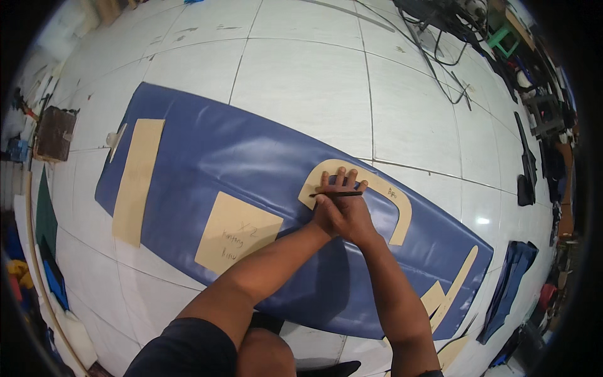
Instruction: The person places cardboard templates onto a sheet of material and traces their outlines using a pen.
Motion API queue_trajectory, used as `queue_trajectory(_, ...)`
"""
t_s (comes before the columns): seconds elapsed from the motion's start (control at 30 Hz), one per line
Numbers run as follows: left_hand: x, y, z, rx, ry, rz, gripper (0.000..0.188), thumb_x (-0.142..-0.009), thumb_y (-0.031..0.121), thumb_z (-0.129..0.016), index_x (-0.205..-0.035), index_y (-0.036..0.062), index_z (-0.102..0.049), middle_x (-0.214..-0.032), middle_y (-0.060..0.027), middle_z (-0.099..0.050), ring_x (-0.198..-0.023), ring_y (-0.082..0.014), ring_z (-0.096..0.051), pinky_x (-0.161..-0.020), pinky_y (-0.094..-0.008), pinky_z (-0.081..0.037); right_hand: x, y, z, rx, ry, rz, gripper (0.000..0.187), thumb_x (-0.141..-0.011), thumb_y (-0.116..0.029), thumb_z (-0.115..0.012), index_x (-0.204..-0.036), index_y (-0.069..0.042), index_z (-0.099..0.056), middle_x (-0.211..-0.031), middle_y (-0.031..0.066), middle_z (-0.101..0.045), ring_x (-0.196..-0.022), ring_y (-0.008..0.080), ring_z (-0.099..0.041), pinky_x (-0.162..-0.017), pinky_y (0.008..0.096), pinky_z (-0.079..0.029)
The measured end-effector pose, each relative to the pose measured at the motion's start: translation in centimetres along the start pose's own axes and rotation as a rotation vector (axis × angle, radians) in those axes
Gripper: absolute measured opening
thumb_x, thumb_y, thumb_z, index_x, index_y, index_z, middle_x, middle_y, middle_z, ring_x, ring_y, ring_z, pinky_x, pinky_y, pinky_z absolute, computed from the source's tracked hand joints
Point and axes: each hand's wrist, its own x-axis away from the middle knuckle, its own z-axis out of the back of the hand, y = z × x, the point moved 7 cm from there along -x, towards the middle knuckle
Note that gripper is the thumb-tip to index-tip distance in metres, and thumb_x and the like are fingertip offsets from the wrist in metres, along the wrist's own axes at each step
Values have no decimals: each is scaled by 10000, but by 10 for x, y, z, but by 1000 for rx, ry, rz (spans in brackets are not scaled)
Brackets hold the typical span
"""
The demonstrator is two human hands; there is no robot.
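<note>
A pale tiled floor (pixel 301 69) is being largely covered, from centre left to lower right of the frame, by a broad blue sheet (pixel 207 141) with a glossy face and soft ripples. The sheet is probably limp, flexible and somewhat slippery; it would be best taken by two well-separated edges so that creasing is avoided. At the left of the frame, a long tan strip (pixel 139 179) is being supported by the sheet, its lower end overhanging the edge. A squarish tan piece (pixel 235 229) is being carried just below centre. Right of centre, on the sheet, a hooked tan template (pixel 402 213) is being pressed flat. It looks light, thin and moderately stiff, like card, so its narrow leg could be easily bent; it would be best lifted by the broad bend, or held down with spread fingers. The hands are being crossed over its left part. The left hand (pixel 341 180) is being laid open, its fingertips on the template, nothing seen in its grip. Above it, the right hand (pixel 353 217) is being kept closed, a slim dark pen (pixel 345 194) being held in its grip, one end being pointed left.
</note>
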Motion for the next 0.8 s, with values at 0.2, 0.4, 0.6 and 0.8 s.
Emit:
queue_trajectory(0.2, 1, 9, 4, -48, -29, -35, 799, -903, 544, -648, -1573, 174, -419, -1636, -194, -336, -1518, -431, -279, -1157, -688, -242, -3, 1, -19, 75, -156, -36, 254, -979, -189, -657, -1181, -40, -697, -1164, 141, -713, -1144, 326, -650, -1000, 431, -479)
queue_trajectory(0.4, 3, 5, -2, -62, -54, -16, 805, -893, 548, -642, -1575, 183, -418, -1649, -178, -316, -1531, -413, -246, -1177, -672, -210, -12, -2, -29, 134, -152, 26, 217, -945, -192, -711, -1111, -55, -738, -1096, 132, -729, -1121, 359, -649, -1017, 447, -466)
queue_trajectory(0.6, 1, 5, -9, -53, -133, -2, 848, -898, 598, -627, -1599, 196, -368, -1680, -176, -250, -1561, -428, -152, -1180, -703, -158, -9, 4, -29, 186, -76, 47, 212, -929, -221, -715, -1089, -88, -757, -1138, 161, -719, -1225, 424, -560, -1103, 505, -354)
queue_trajectory(0.8, 2, 8, 1, -67, -60, -16, 821, -896, 564, -634, -1588, 197, -389, -1652, -176, -311, -1534, -416, -235, -1185, -661, -197, -11, 3, -26, 196, -104, 70, 215, -919, -210, -716, -1085, -76, -748, -1118, 152, -719, -1185, 408, -584, -1076, 494, -385)
